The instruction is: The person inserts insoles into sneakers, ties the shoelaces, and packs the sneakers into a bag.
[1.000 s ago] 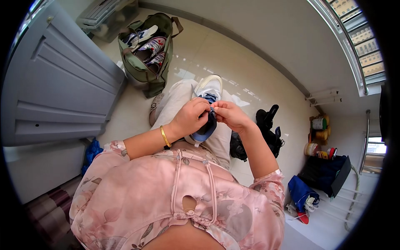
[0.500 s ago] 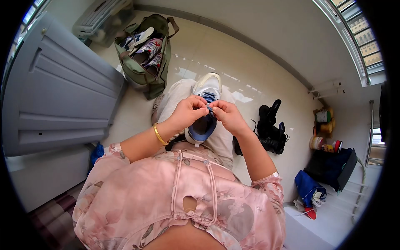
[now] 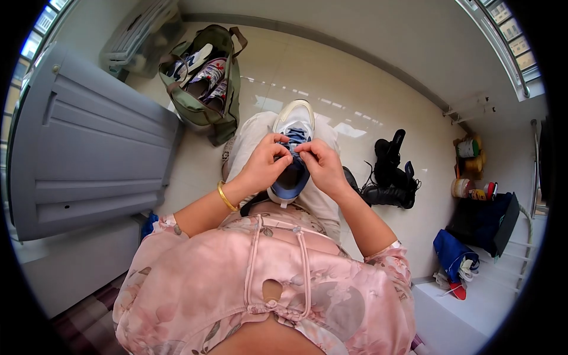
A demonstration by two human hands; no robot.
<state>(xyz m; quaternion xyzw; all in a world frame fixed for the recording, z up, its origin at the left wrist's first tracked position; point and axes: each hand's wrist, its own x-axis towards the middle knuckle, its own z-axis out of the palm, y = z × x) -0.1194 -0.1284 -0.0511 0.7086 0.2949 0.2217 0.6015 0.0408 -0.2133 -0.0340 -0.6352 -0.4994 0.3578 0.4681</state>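
Note:
A white and blue sneaker (image 3: 293,117) rests on my lap, its toe pointing away from me and its dark opening facing up. Blue shoelaces (image 3: 297,135) cross its tongue. On the left side of the laces, my left hand (image 3: 264,161) pinches a lace between thumb and fingers; a gold bangle (image 3: 225,196) circles that wrist. My right hand (image 3: 323,164) grips a lace from the other side, thumb and index finger together. The two hands are slightly apart, and the fingers partly cover the lace ends.
A green bag (image 3: 207,89) full of shoes stands on the floor ahead left, near a clear plastic box (image 3: 145,38). Black shoes (image 3: 390,177) lie to the right. A grey cabinet (image 3: 89,148) is at my left. A blue bag (image 3: 452,254) sits on the right ledge.
My hands have drawn slightly apart at the laces, with more of the blue lacing showing between them. The view has shifted a little; the sneaker stays on my lap.

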